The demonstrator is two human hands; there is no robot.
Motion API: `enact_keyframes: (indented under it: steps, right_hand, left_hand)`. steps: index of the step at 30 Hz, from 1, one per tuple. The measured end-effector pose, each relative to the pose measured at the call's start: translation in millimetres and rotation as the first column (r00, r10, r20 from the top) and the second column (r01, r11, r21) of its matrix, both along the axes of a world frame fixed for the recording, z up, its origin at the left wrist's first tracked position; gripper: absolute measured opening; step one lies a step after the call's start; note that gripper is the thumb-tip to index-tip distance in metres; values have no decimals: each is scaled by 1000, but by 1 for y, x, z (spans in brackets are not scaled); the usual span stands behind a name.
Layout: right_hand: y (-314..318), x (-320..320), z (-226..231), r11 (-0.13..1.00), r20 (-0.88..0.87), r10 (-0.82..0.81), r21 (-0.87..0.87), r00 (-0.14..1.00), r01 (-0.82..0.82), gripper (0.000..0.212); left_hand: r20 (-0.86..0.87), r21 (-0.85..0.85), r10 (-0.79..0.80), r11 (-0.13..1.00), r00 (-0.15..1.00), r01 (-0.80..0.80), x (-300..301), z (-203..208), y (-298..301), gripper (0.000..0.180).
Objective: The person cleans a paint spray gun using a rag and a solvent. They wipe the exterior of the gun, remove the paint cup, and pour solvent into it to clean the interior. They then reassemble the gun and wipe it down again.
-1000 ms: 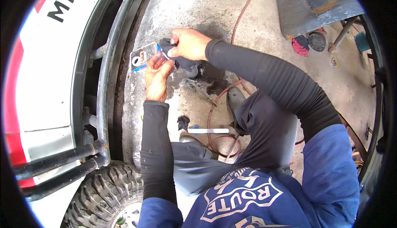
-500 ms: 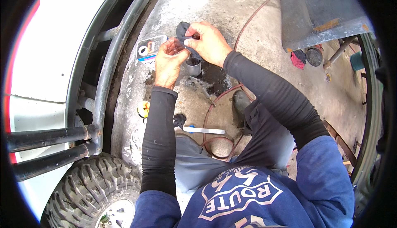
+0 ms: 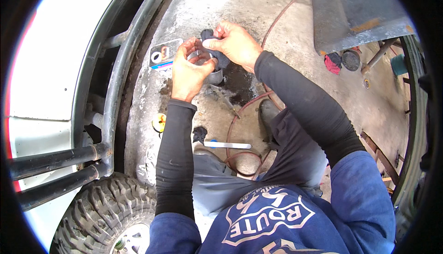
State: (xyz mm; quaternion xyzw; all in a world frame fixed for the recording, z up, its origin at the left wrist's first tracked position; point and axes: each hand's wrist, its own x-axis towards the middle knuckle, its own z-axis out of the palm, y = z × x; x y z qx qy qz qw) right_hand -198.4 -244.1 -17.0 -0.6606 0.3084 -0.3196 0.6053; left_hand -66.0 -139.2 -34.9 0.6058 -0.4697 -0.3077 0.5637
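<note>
A dark grey cloth [image 3: 220,59] hangs from my right hand [image 3: 237,44], pinched between its thumb and fingers. Just left of it is my left hand [image 3: 189,72], its thumb and fingers curved around a small, pale ring-like shape that I cannot make out clearly. Partly hidden below the cloth, a grey metal cup [image 3: 215,78] stands on the concrete beside a dark wet stain. A flat package [image 3: 161,56] with rings pictured on it lies left of my left hand. Nearer to me, a thin tool [image 3: 229,103] lies on the floor.
On the left is a white vehicle with a tubular side bar [image 3: 119,69] and a knobbly tyre [image 3: 106,208]. A red hose [image 3: 281,21] winds over the floor. A white strip-like handle [image 3: 230,145], a yellow round item [image 3: 159,122] and a metal sheet [image 3: 360,14] surround me.
The cloth has come lower, over the cup. My right hand has shifted slightly right, and my left thumb and fingers have spread wider beside the cloth.
</note>
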Motion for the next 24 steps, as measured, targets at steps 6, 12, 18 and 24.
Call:
enact_keyframes:
  steps: [6, 12, 18, 24]
  right_hand:
    - [-7, -8, 8, 844, 150, -23, 533, 988, -61, 22]
    - [5, -1, 3, 988, 279, -14, 154, 960, -30, 21]
    - [0, -8, 3, 894, 287, 47, 416, 957, -168, 19]
    - [-1, -3, 1, 970, 291, 44, 216, 956, -110, 15]
  left_hand:
    - [438, -202, -39, 969, 898, 141, -7, 0, 1, 74]
    - [-275, -143, -120, 986, 954, 83, -8, 7, 1, 76]
    - [464, -197, -15, 973, 886, 119, -1, 6, 6, 75]
    - [-187, -121, -39, 992, 982, 16, -5, 3, 5, 80]
